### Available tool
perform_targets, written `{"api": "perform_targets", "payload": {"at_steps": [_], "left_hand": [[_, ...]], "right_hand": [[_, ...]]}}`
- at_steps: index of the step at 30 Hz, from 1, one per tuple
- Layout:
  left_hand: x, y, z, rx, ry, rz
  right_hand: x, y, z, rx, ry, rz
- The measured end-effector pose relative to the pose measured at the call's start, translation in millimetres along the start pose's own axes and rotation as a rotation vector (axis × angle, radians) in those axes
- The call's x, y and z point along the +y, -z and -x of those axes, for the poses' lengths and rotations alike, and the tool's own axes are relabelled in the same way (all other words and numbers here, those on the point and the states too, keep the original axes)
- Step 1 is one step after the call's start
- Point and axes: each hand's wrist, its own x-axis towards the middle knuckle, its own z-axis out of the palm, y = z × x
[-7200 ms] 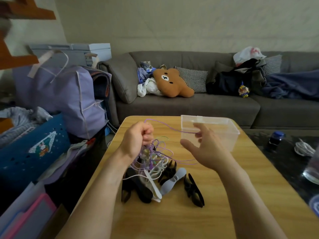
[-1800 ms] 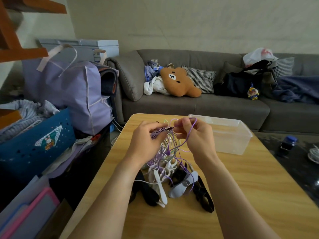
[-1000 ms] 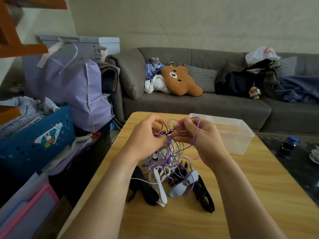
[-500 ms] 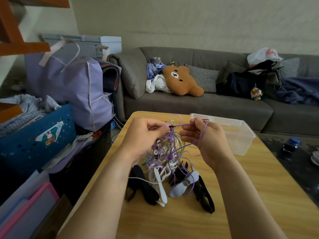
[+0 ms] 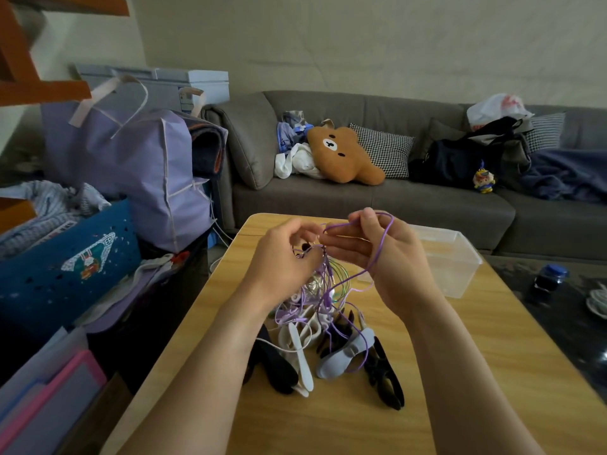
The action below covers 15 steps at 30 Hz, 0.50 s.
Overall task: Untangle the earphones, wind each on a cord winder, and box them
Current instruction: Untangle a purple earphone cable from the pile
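Head view: left hand [image 5: 282, 257] pinches the tangled earphones [image 5: 320, 290]; right hand [image 5: 384, 254] holds a purple cord [image 5: 381, 247] looped over its fingers.

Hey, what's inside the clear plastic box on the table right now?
The clear box looks empty: no earphones or winders show through its walls. The right hand covers its near-left corner, so that part stays unseen.

Both hands, left [image 5: 282, 257] and right [image 5: 387, 257], pinch a tangled bundle of purple earphone cords [image 5: 323, 290] above the wooden counter [image 5: 476, 372], beside a clear plastic box [image 5: 456, 267].
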Motion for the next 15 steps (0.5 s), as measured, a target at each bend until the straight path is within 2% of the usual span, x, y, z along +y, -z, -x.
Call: {"api": "perform_targets", "payload": {"at_steps": [4,7,10,15], "left_hand": [[0.5,-4.0,0.2,-0.116,-0.163,-0.026],[-6.5,-7.9,5.8,-0.194,-0.068,-0.057],[-13.0,-7.8,7.0,-0.184,0.029,-0.034],[-12.2,-3.8,3.5,-0.193,0.0,-0.093]], "right_hand": [[-7.5,-2.1,1.9,-0.024,0.049,0.136],[-11.0,2.6,-0.6,0.06,0.103,0.177],[-11.7,7.5,-3.5,0.119,0.162,0.164],[-4.8,4.4,-2.5,0.071,0.183,0.073]]}}
